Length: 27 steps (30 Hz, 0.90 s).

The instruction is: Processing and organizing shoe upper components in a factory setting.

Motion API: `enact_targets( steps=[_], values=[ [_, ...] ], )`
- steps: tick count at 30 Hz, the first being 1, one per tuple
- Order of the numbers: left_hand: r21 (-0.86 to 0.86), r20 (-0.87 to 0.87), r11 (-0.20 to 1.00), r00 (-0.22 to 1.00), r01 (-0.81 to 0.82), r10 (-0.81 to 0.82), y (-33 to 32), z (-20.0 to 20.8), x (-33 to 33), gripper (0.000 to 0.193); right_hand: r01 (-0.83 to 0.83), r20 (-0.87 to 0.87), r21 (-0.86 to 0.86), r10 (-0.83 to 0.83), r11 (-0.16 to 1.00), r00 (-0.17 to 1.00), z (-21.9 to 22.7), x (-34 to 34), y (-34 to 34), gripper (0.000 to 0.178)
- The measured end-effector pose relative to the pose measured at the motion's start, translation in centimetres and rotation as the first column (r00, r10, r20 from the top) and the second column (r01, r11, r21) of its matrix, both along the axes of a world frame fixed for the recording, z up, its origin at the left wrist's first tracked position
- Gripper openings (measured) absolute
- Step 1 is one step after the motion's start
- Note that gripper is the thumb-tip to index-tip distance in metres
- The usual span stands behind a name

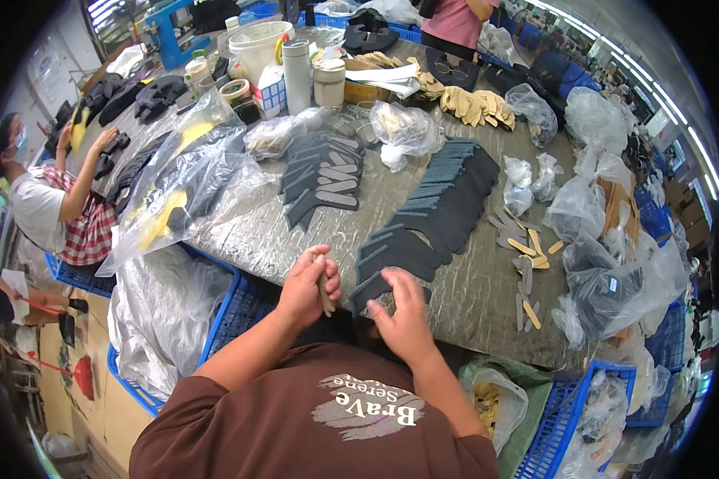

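Note:
My left hand [306, 286] is closed around a narrow grey-tan strip [326, 294] at the table's near edge. Just to its right, my right hand [403, 314] has its thumb and fingers apart. Its fingertips are at the nearest of the flat dark pieces [423, 249], and whether they touch it I cannot tell. Those pieces overlap in a long row running away to the far right, with teal-grey edges showing. Farther left lies a second group of dark pieces [299, 188], some with pale grey strips [337, 184] on top.
Loose grey and tan strips [539, 259] lie right of the row, beside clear plastic bags [615, 287]. Tan pieces [478, 108], a grey bottle [296, 76] and a white bucket [261, 48] stand farther back. Blue crates [224, 319] flank me. A co-worker [64, 191] works at the left.

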<state>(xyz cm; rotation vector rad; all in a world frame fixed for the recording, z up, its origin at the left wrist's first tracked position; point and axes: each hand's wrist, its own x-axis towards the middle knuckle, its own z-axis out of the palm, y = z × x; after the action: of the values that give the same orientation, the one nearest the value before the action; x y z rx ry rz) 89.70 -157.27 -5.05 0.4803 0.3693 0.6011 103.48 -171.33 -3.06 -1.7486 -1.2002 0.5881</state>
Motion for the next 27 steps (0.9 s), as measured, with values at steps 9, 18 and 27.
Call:
enact_targets(
  steps=[9,18,27],
  values=[
    [0.06,-0.036,0.908,0.91,0.414,-0.412,1.5,-0.2,2.5,0.04,0.477,0.711,-0.352,-0.102,0.805,0.696,-2.5,2.1,1.1,0.069],
    [0.796,-0.498,0.268,0.839,0.543,-0.221,-0.2,2.2,3.9,0.049,0.17,-0.425,-0.061,-0.18,0.983,0.887,2.0,1.3,-1.0,0.008],
    [0.829,-0.532,0.075,0.823,0.554,-0.198,-1.1,3.2,4.9,0.05,0.049,-0.523,-0.124,-0.107,0.991,0.845,0.6,3.2,-2.0,0.008]
  ],
)
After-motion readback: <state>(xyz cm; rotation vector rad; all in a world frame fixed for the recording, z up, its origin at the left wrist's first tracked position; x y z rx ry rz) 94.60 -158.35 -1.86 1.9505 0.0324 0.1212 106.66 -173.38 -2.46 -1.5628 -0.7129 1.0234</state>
